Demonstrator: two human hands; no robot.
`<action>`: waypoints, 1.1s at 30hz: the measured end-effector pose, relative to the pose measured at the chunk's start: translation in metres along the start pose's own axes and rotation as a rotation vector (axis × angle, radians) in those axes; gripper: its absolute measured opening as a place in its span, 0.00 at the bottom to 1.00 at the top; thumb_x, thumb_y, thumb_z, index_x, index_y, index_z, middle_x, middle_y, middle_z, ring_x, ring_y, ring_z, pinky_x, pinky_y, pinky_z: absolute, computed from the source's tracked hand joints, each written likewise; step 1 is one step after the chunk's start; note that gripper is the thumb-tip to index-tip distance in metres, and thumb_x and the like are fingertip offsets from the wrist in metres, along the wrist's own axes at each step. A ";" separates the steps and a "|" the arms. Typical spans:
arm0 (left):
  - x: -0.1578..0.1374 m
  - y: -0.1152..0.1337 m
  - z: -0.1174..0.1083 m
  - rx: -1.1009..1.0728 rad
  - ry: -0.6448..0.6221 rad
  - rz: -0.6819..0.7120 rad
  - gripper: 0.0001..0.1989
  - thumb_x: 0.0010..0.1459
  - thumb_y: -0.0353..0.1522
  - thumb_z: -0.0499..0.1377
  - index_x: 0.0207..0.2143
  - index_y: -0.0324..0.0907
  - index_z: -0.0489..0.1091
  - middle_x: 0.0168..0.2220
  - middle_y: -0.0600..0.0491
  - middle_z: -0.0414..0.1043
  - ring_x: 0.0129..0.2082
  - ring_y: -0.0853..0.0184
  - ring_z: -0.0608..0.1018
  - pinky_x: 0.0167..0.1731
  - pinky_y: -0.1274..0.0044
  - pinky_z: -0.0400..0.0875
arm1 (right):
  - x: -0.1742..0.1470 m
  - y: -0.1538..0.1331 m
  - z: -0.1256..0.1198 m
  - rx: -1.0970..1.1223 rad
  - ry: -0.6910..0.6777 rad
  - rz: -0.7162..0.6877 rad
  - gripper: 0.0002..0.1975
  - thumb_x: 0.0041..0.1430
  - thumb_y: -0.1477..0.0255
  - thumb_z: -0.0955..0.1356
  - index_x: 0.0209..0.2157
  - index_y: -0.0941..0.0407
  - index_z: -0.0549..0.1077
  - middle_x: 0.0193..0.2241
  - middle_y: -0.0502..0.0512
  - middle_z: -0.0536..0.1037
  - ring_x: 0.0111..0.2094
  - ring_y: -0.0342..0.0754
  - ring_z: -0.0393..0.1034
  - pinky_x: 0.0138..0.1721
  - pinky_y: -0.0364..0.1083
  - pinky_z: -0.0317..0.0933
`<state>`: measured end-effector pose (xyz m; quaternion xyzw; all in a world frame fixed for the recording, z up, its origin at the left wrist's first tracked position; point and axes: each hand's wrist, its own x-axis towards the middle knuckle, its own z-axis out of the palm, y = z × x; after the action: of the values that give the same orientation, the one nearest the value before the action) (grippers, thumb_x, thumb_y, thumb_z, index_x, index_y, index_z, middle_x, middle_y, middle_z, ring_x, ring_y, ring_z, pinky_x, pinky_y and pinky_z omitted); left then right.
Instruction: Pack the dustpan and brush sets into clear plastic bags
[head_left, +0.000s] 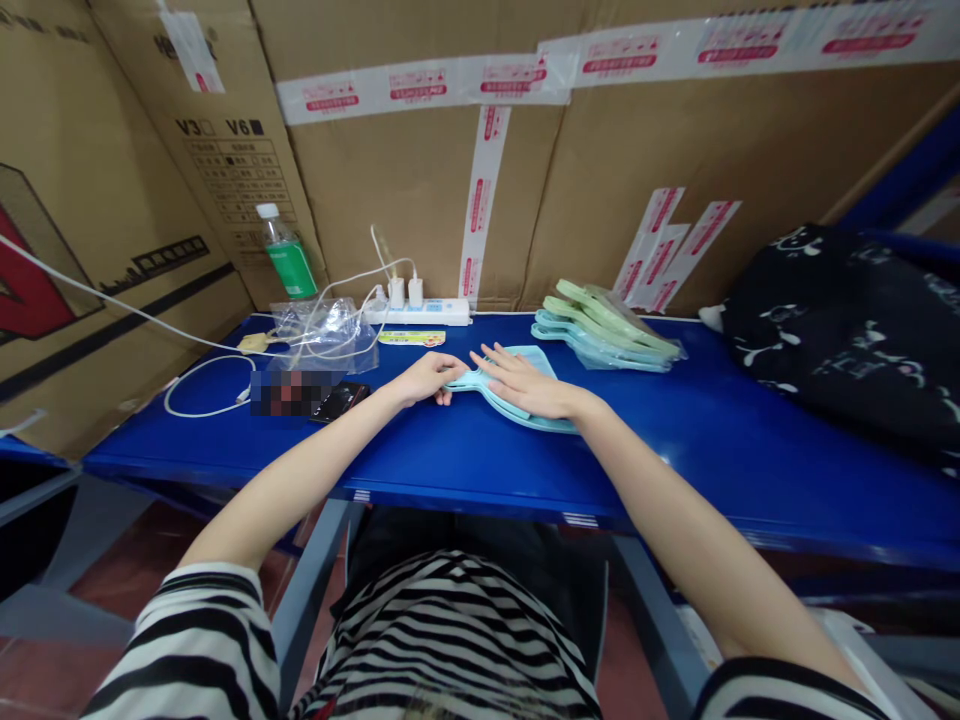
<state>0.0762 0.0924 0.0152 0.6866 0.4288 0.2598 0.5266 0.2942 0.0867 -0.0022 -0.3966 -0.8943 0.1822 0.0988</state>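
Observation:
On the blue table lies a light-blue, flat, paddle-shaped plastic piece [544, 362] with a handle. Its rim looks doubled, so a second piece may lie under it; I cannot tell. My left hand [429, 380] is closed around the handle end, thumb and fingers pinching it from the left. Flat across the wide part rests my right hand [525, 384], with its fingers stretched out and slightly apart. The palm hides much of the surface. Behind and to the right is a stack of similar light-green and light-blue pieces [600, 325], partly in clear plastic.
A power strip [442, 312] with plugged-in white cables stands along the cardboard wall [405, 180]. On the left are a clear plastic bag [337, 335], a green-labelled bottle [291, 265] and a dark phone-like object [340, 401]. A black patterned bag [847, 330] sits at the right.

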 end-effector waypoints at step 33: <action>-0.013 0.006 -0.031 1.010 0.132 0.113 0.17 0.52 0.21 0.53 0.38 0.45 0.76 0.39 0.51 0.79 0.42 0.59 0.78 0.41 0.73 0.69 | -0.006 0.016 -0.012 -0.204 0.252 0.036 0.22 0.64 0.67 0.61 0.57 0.56 0.72 0.52 0.65 0.74 0.53 0.59 0.69 0.57 0.62 0.60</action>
<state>0.0470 0.0963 0.0314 0.8596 0.4954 0.0910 0.0860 0.3127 0.0955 0.0025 -0.4401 -0.8815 0.0408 0.1660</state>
